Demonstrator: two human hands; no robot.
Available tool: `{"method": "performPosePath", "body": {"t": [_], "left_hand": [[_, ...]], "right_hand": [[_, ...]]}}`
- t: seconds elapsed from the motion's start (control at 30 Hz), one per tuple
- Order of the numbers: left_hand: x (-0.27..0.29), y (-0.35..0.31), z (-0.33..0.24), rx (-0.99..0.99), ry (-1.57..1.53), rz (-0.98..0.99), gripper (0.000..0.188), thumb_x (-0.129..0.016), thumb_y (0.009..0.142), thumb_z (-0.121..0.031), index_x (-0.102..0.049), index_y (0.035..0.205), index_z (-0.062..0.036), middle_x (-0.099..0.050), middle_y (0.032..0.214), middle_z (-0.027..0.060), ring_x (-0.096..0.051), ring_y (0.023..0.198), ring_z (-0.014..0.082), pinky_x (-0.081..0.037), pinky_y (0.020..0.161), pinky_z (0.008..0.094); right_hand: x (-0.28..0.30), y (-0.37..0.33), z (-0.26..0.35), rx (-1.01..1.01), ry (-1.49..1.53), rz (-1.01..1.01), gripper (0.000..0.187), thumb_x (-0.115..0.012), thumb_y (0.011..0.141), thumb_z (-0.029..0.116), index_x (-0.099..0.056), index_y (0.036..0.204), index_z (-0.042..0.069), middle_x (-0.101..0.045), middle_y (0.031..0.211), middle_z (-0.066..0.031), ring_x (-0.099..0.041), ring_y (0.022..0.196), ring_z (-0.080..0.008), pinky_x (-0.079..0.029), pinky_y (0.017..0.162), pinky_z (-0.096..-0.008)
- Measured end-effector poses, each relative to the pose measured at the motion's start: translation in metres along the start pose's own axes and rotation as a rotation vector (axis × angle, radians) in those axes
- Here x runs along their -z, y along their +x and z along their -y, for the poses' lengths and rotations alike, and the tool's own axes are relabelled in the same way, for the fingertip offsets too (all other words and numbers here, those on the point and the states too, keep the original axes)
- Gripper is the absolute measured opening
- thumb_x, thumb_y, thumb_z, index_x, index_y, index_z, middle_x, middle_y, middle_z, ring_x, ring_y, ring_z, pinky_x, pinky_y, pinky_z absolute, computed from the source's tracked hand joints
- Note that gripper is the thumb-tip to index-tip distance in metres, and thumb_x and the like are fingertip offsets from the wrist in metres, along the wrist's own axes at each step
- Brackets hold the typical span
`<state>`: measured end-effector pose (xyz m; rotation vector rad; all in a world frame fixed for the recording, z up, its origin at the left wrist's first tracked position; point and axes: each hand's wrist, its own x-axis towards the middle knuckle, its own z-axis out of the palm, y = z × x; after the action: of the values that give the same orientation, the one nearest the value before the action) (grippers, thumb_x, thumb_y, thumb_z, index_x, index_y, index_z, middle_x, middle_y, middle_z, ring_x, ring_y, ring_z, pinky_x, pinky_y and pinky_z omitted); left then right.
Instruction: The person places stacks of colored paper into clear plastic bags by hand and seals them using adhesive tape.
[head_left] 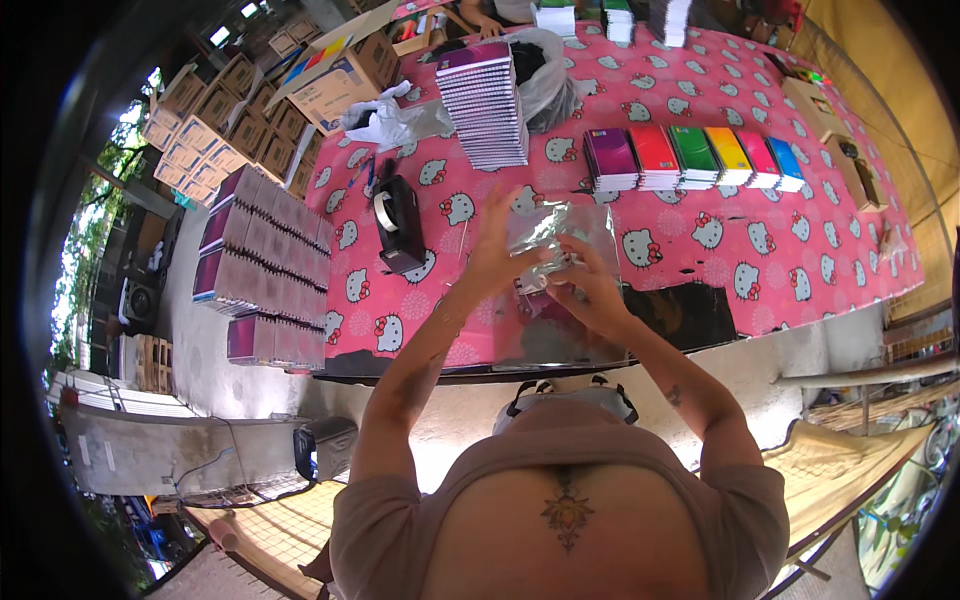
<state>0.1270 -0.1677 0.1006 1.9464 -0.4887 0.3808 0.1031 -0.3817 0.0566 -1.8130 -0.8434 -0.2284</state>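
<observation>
A stack of clear plastic bags or sheets (590,225) lies on the table directly in front of me, shiny and crumpled in the middle. My right hand (592,295) has its fingers bent and pinched on the crumpled part of the clear plastic. At the left edge of the plastic is my left hand (497,255), fingers stretched apart and the thumb reaching to the crumple. A pink cloth with printed cat faces (705,230) covers the table. Under the plastic, near the table's front edge, some dark purple shows, too blurred to name.
Notebooks stand in a tall stack (483,110) ahead and in a coloured row (690,160) to the right. Purple notebook stacks (265,250) line the left side. A black case with a pale handle (400,225) sits nearby. Cardboard boxes (345,80) fill the far left.
</observation>
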Motion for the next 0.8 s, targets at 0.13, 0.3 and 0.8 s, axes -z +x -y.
{"method": "performPosePath", "body": {"t": [0.13,0.3,0.8], "left_hand": [[0.022,-0.027,-0.04,-0.26,0.566,0.266,0.064,-0.083,0.077,-0.029,-0.058,0.134,-0.0136,-0.033,0.153,0.0203,-0.035,0.141,0.0352,-0.029,0.114,0.0515],[0.019,-0.036,-0.039,-0.247,0.322,0.019,0.046,-0.076,0.083,-0.011,-0.065,0.128,-0.0113,-0.059,0.132,0.0147,-0.055,0.123,0.0257,-0.046,0.101,0.037],[0.008,-0.057,-0.025,-0.156,0.514,0.177,0.049,-0.077,0.082,-0.018,-0.062,0.127,-0.0057,-0.064,0.129,0.0149,-0.063,0.113,0.0311,-0.05,0.098,0.0372]], "right_hand": [[0.006,0.011,0.013,-0.085,0.075,-0.054,0.019,-0.077,0.08,0.01,-0.072,0.098,0.007,-0.059,0.126,-0.0139,-0.058,0.113,-0.0335,-0.048,0.092,-0.0419],[0.011,0.045,-0.013,-0.263,0.171,-0.01,0.025,-0.075,0.085,0.014,-0.069,0.108,0.005,-0.061,0.123,-0.012,-0.061,0.107,-0.0253,-0.049,0.09,-0.0374],[0.032,0.03,-0.006,0.169,-0.136,0.279,0.041,-0.079,0.08,0.016,-0.067,0.119,0.009,-0.065,0.124,-0.0064,-0.057,0.119,-0.0272,-0.048,0.101,-0.0406]]}}
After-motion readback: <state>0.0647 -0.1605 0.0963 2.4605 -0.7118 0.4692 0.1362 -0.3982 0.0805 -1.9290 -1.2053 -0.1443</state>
